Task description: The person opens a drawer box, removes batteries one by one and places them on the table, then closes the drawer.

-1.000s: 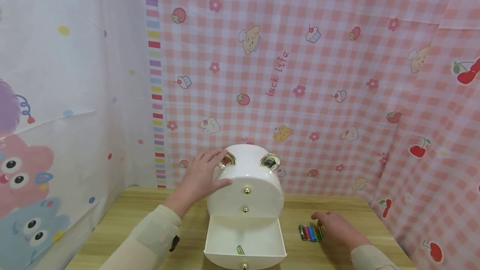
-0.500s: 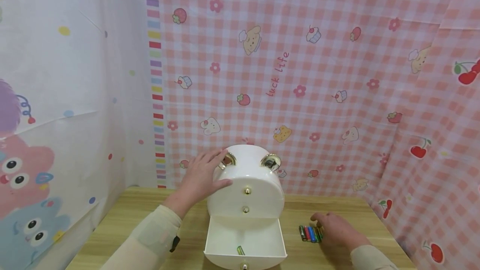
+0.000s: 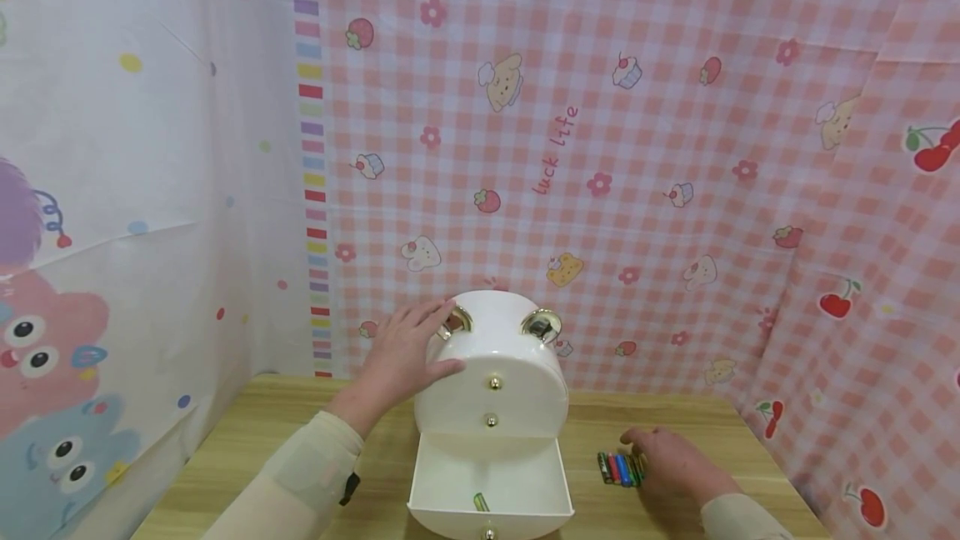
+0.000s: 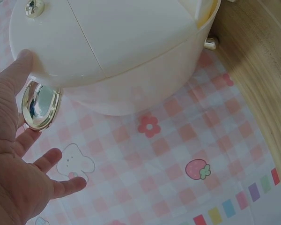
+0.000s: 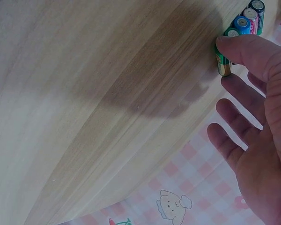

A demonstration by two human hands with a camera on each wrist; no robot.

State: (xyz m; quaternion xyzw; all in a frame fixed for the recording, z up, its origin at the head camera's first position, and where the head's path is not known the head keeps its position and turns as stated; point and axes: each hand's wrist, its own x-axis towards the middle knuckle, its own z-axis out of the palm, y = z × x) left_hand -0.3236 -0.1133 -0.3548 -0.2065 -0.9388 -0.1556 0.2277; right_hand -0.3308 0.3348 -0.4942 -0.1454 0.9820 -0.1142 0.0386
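Observation:
A white drawer box [image 3: 498,394] with gold knobs and gold ear-shaped trims stands on the table. Its bottom drawer [image 3: 442,482] is pulled out, and a green battery [image 3: 481,502] lies inside. My left hand [image 3: 405,357] rests on the box's upper left, thumb on the front face. Its other fingers are spread near the gold ear [image 4: 41,105], some partly hidden behind it. Right of the box, several batteries [image 3: 619,469] lie side by side. My right hand [image 3: 675,465] pinches the end battery [image 5: 223,62], green and gold, at the row's right, between thumb and a finger.
The wooden table [image 3: 337,473] carries the box and batteries. A pink checked cloth [image 3: 600,132] hangs behind and to the right, and a white patterned cloth [image 3: 112,148] hangs at the left. Small gold feet [image 4: 210,43] stick out below the box.

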